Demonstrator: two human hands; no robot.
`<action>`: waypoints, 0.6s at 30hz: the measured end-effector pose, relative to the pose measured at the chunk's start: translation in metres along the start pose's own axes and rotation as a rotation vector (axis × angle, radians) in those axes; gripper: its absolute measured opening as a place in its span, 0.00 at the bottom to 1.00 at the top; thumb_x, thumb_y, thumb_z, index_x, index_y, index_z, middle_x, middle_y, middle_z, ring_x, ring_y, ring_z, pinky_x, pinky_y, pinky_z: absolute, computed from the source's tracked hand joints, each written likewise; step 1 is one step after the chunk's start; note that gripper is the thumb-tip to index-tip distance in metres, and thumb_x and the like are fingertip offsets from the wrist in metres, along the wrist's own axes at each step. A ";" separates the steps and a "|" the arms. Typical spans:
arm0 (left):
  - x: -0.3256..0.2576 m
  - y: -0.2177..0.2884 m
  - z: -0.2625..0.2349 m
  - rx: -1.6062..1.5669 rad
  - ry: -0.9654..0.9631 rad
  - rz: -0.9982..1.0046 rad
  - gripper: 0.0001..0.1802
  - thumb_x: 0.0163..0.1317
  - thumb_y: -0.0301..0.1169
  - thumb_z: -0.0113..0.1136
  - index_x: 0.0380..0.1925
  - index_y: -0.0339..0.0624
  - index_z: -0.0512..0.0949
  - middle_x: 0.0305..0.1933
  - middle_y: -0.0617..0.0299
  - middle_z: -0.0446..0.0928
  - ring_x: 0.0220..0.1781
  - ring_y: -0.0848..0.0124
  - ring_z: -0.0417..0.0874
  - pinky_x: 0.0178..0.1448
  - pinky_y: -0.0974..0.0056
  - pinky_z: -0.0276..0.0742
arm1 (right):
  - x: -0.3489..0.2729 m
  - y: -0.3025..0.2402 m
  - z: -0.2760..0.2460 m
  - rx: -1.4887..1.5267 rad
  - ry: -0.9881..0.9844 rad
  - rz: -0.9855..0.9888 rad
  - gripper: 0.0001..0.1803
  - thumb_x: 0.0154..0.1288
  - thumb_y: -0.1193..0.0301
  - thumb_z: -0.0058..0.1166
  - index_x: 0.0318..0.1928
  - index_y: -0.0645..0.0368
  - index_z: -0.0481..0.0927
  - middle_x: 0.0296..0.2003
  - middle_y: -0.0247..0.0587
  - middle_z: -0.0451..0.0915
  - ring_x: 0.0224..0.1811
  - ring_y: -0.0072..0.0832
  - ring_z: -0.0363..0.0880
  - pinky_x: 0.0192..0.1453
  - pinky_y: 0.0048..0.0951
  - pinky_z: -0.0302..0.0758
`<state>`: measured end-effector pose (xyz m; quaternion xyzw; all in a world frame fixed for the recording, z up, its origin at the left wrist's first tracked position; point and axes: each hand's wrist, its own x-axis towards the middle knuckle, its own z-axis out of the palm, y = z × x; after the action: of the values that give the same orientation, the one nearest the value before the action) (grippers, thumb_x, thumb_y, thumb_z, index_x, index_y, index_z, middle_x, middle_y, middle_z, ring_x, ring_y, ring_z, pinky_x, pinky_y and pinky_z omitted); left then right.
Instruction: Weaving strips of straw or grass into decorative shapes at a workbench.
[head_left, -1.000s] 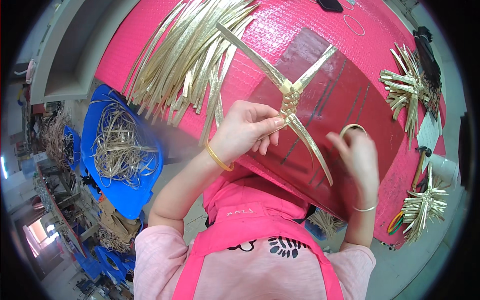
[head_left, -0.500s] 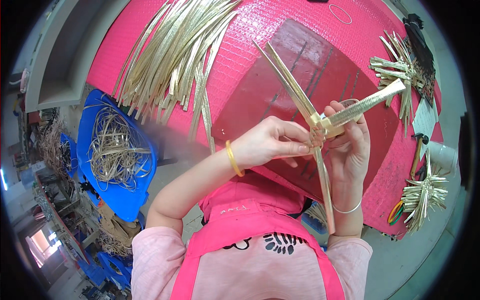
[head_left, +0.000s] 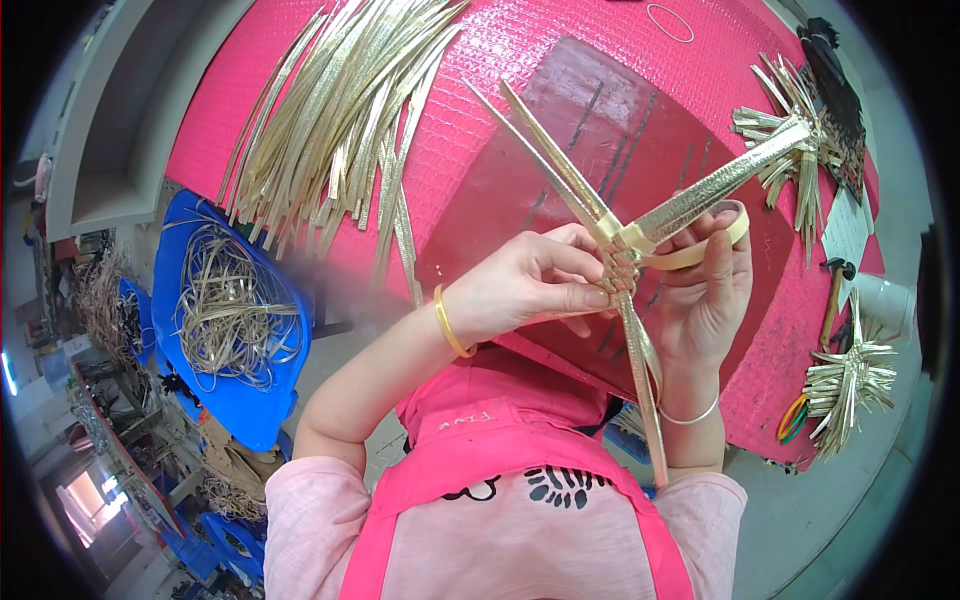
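The left hand (head_left: 525,290) is pinching the woven knot (head_left: 622,262) of a bundle of gold strips (head_left: 640,350) between thumb and fingertips, closing on it from the nine o'clock side, so the knot is sitting just past its fingertips, toward three o'clock. The right hand (head_left: 705,295) is coming in from the opposite side, its fingers curling around the same crossing and around a roll of pale tape (head_left: 705,245) that is looping over them at about one o'clock from the knot. Both hands are touching the work, held up in the air above the dark red board (head_left: 560,130) on the pink table (head_left: 480,60), close to the chest. From the knot the strips are fanning out three ways: two narrow ones are running toward eleven o'clock, one broad embossed strip (head_left: 720,185) is pointing toward two o'clock, and a long tail is hanging down toward six o'clock past the right wrist. The bundle's main axis is therefore lying roughly from eleven to six. The left hand seems to be doing the holding, while the right looks freer to work the tape.
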<state>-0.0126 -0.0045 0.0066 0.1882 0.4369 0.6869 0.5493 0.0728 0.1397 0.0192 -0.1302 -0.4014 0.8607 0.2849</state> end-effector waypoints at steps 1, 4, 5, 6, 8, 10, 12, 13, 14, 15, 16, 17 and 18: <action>0.002 -0.001 0.001 -0.039 -0.006 -0.008 0.12 0.53 0.28 0.55 0.36 0.33 0.75 0.39 0.60 0.70 0.32 0.71 0.78 0.34 0.71 0.75 | -0.002 0.001 0.002 0.048 -0.002 0.037 0.10 0.57 0.72 0.50 0.37 0.59 0.64 0.36 0.51 0.74 0.37 0.36 0.76 0.38 0.30 0.76; 0.005 0.001 0.001 -0.127 -0.025 -0.115 0.11 0.53 0.27 0.55 0.36 0.32 0.75 0.34 0.60 0.74 0.31 0.71 0.78 0.34 0.71 0.75 | -0.006 0.005 0.005 0.126 0.017 0.083 0.11 0.56 0.73 0.50 0.37 0.60 0.64 0.35 0.50 0.74 0.35 0.35 0.77 0.37 0.32 0.76; 0.004 0.003 0.001 -0.128 -0.037 -0.117 0.11 0.53 0.27 0.55 0.36 0.32 0.75 0.34 0.60 0.74 0.31 0.71 0.78 0.34 0.71 0.75 | -0.006 0.007 0.005 0.009 0.003 -0.009 0.10 0.56 0.74 0.50 0.37 0.60 0.64 0.35 0.51 0.74 0.35 0.36 0.77 0.37 0.32 0.76; 0.003 0.005 0.002 -0.114 -0.019 -0.092 0.10 0.54 0.26 0.54 0.35 0.32 0.75 0.32 0.60 0.75 0.31 0.71 0.78 0.33 0.71 0.75 | -0.005 0.009 0.005 -0.114 0.030 -0.093 0.10 0.56 0.76 0.49 0.37 0.61 0.64 0.35 0.52 0.74 0.34 0.36 0.77 0.38 0.32 0.76; -0.002 0.010 0.003 -0.101 -0.005 -0.071 0.09 0.54 0.25 0.53 0.34 0.32 0.75 0.30 0.60 0.75 0.30 0.71 0.78 0.33 0.71 0.75 | 0.000 0.013 0.003 -0.327 -0.025 -0.280 0.09 0.56 0.79 0.47 0.37 0.62 0.63 0.36 0.55 0.74 0.33 0.37 0.77 0.36 0.32 0.76; -0.008 0.017 0.003 -0.096 0.011 -0.065 0.07 0.51 0.21 0.54 0.31 0.28 0.75 0.28 0.55 0.75 0.25 0.68 0.79 0.30 0.70 0.75 | 0.006 0.014 0.001 -0.715 -0.213 -0.559 0.07 0.57 0.80 0.44 0.36 0.63 0.62 0.34 0.56 0.74 0.32 0.38 0.77 0.34 0.32 0.76; -0.012 0.024 0.001 -0.024 -0.039 -0.035 0.07 0.53 0.23 0.53 0.32 0.30 0.75 0.30 0.58 0.75 0.27 0.73 0.77 0.31 0.73 0.74 | 0.009 0.011 -0.003 -0.759 -0.296 -0.515 0.07 0.55 0.80 0.46 0.36 0.66 0.67 0.33 0.50 0.76 0.31 0.31 0.77 0.35 0.27 0.74; -0.013 0.027 0.001 0.014 0.004 -0.044 0.07 0.53 0.22 0.53 0.32 0.30 0.75 0.29 0.58 0.75 0.25 0.73 0.77 0.30 0.73 0.74 | 0.010 0.010 -0.005 -0.861 -0.414 -0.311 0.08 0.53 0.79 0.48 0.36 0.67 0.70 0.32 0.46 0.76 0.31 0.27 0.76 0.37 0.25 0.73; -0.015 0.028 0.001 0.053 0.050 -0.053 0.07 0.53 0.22 0.53 0.32 0.30 0.75 0.28 0.59 0.75 0.24 0.74 0.76 0.29 0.73 0.73 | 0.011 0.008 -0.007 -0.948 -0.496 -0.124 0.09 0.52 0.79 0.51 0.35 0.68 0.72 0.32 0.43 0.77 0.32 0.23 0.75 0.38 0.23 0.71; -0.016 0.029 0.001 0.053 0.046 -0.054 0.07 0.53 0.22 0.53 0.32 0.30 0.75 0.28 0.59 0.75 0.24 0.74 0.76 0.29 0.73 0.73 | 0.011 0.010 -0.007 -0.841 -0.473 -0.021 0.08 0.48 0.77 0.54 0.33 0.65 0.77 0.29 0.37 0.77 0.29 0.18 0.73 0.34 0.19 0.68; -0.016 0.030 0.002 0.108 0.105 -0.060 0.08 0.54 0.23 0.52 0.33 0.30 0.75 0.27 0.59 0.75 0.23 0.75 0.76 0.26 0.74 0.72 | 0.012 0.006 -0.007 -0.801 -0.471 -0.055 0.08 0.48 0.77 0.54 0.33 0.65 0.77 0.29 0.37 0.77 0.29 0.18 0.73 0.34 0.19 0.68; -0.015 0.030 0.002 0.161 0.163 -0.067 0.08 0.54 0.23 0.51 0.34 0.31 0.75 0.26 0.59 0.75 0.21 0.76 0.75 0.24 0.75 0.70 | 0.012 0.004 -0.006 -0.871 -0.428 0.092 0.07 0.48 0.78 0.54 0.32 0.63 0.77 0.27 0.37 0.76 0.27 0.18 0.71 0.32 0.19 0.67; -0.014 0.029 0.002 0.162 0.163 -0.068 0.08 0.54 0.23 0.51 0.34 0.31 0.75 0.26 0.59 0.75 0.21 0.76 0.75 0.24 0.75 0.70 | 0.013 0.000 -0.004 -0.926 -0.374 0.222 0.06 0.48 0.78 0.54 0.31 0.62 0.78 0.25 0.37 0.75 0.26 0.17 0.70 0.29 0.19 0.65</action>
<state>-0.0237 -0.0174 0.0340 0.1606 0.5402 0.6436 0.5179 0.0645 0.1496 0.0172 -0.1285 -0.7684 0.6264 0.0276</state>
